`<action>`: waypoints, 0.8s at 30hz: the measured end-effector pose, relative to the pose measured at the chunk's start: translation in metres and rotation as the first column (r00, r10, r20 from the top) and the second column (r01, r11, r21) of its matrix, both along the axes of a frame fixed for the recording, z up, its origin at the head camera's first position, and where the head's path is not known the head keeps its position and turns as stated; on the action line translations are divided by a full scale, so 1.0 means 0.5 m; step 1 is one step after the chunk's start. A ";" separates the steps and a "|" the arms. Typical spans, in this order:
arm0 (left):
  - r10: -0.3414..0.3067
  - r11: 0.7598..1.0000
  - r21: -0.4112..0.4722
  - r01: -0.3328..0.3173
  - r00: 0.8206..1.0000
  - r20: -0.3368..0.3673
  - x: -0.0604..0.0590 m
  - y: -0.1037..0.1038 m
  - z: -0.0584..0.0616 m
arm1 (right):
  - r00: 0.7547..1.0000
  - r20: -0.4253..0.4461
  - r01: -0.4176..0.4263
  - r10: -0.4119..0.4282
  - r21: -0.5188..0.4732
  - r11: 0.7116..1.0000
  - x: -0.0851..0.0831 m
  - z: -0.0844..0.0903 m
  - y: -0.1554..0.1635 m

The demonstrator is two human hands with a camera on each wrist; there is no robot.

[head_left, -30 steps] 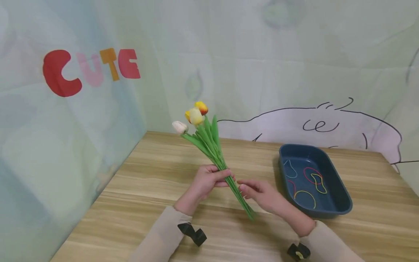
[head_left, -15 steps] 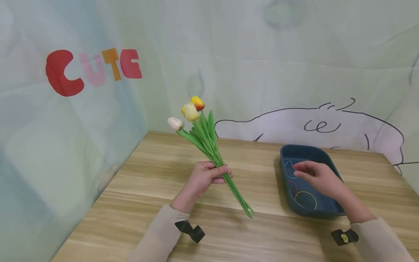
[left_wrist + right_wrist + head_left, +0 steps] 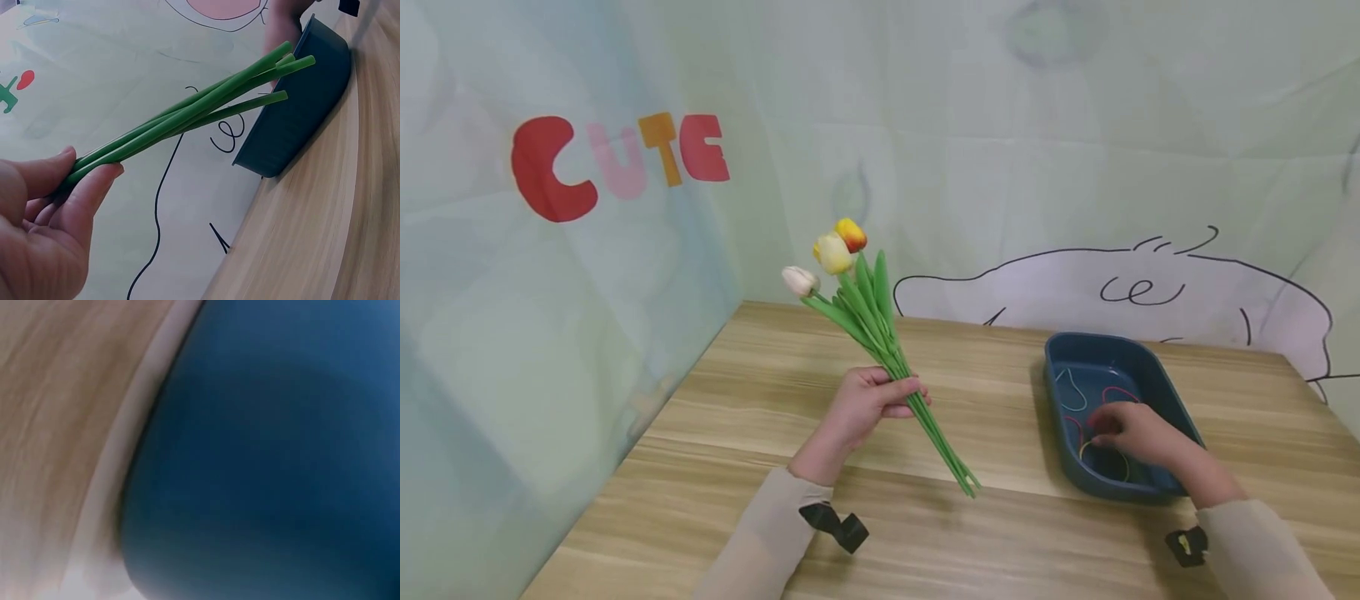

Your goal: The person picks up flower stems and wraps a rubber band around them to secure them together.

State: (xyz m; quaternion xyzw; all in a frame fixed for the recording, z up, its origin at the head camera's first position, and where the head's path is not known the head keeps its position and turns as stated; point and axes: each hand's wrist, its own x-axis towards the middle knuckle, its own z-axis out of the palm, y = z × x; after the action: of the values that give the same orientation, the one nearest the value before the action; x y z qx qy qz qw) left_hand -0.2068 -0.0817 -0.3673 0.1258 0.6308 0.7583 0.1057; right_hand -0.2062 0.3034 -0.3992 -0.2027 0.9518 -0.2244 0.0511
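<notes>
A small bunch of tulips [image 3: 880,321], with white, pale yellow and orange-yellow blooms, leans left above the table. My left hand [image 3: 867,406] holds its green stems between thumb and fingers. In the left wrist view the cut stem ends [image 3: 284,65] stick out past that hand. To the right, my right hand [image 3: 1138,432] reaches down inside a dark blue tray [image 3: 1060,342]. Its fingertips are beside a yellow rubber band [image 3: 1126,468]; whether they pinch it is unclear. The right wrist view shows mostly the tray's blue outer wall [image 3: 262,456].
Also in the tray lie a light blue rubber band [image 3: 1078,392] and red ones, partly covered by the right hand. The wood-grain table [image 3: 760,400] ends at a printed cloth backdrop [image 3: 1000,167] behind and on the left.
My right hand has moved from beside the stems rightward to above the tray, then down into it. The left hand has shifted slightly up and left with the tulips.
</notes>
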 end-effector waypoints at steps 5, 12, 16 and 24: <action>-0.006 1.000 0.001 0.006 1.000 0.008 -0.001 -0.002 -0.003 | 1.000 0.014 -0.027 0.027 0.019 0.999 -0.007 -0.012 0.000; -0.022 1.000 -0.005 0.022 1.000 -0.013 0.000 -0.004 -0.003 | 0.999 0.045 -0.017 0.016 0.008 1.000 -0.008 -0.021 -0.004; -0.027 1.000 -0.002 0.027 1.000 -0.016 0.001 -0.004 -0.002 | 0.995 0.097 -0.018 0.021 -0.024 1.000 -0.005 -0.021 -0.005; -0.033 0.999 0.005 0.033 0.999 -0.017 0.002 -0.003 -0.003 | 0.988 0.149 -0.041 0.048 -0.044 0.998 -0.005 -0.021 -0.002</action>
State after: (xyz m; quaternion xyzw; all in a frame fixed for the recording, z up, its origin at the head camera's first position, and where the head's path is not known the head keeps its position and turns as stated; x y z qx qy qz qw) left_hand -0.2058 -0.0831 -0.3687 0.1428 0.6276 0.7569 0.1128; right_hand -0.2087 0.3022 -0.4095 -0.2075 0.9357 -0.2573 0.1234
